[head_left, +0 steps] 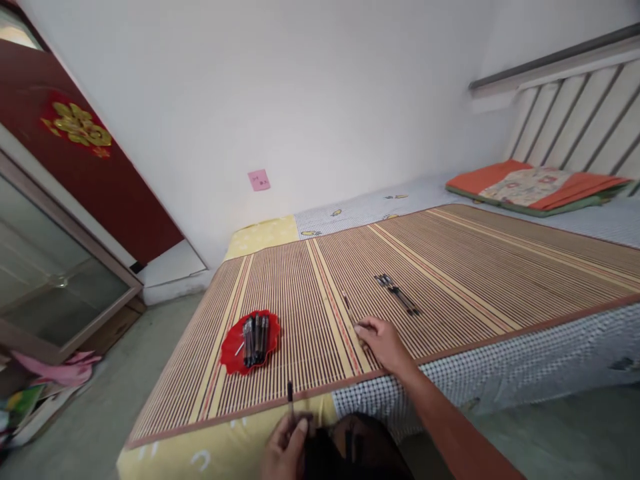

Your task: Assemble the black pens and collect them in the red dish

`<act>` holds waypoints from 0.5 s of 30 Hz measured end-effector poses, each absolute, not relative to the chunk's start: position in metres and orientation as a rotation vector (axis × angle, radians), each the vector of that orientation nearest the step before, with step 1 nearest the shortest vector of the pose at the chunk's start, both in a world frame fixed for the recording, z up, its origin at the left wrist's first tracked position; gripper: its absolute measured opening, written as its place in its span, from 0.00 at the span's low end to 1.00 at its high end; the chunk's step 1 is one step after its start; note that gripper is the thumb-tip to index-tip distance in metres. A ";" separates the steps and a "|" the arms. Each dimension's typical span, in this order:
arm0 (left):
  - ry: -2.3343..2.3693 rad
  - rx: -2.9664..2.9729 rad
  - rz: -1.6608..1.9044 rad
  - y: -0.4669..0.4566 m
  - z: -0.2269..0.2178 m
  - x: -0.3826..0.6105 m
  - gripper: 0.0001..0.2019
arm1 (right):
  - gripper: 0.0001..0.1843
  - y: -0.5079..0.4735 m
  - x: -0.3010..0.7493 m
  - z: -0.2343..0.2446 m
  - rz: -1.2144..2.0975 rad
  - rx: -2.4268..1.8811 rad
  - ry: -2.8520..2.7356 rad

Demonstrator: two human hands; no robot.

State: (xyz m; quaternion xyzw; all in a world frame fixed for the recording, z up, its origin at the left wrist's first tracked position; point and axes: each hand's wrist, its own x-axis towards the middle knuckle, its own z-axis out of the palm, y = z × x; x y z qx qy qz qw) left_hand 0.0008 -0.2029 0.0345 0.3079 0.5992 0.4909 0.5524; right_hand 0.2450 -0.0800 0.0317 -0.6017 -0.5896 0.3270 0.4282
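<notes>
My right hand rests on the striped bamboo mat near the bed's front edge, fingers curled and pressed on a thin dark pen lying on the mat. My left hand is low at the front edge, pinching a dark pen that stands upright. A red scalloped plate to the left holds several dark pens. A loose group of dark pens lies on the mat behind my right hand.
The bed stands against a white wall carrying a pink sticky note. An orange folded cushion lies at the far right by the slatted headboard. A glass-front cabinet and clutter sit on the floor at left.
</notes>
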 end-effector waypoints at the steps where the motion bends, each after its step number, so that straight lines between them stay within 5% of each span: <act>1: 1.395 0.741 1.174 -0.198 0.040 0.006 0.26 | 0.15 -0.090 0.233 0.036 0.996 -1.350 -1.362; 5: 1.267 0.799 1.187 -0.187 0.063 0.026 0.29 | 0.18 -0.129 0.196 0.057 1.401 -1.027 -1.124; 15: 1.057 0.838 1.210 -0.208 0.074 0.034 0.21 | 0.11 -0.173 0.176 0.080 1.460 -0.922 -1.246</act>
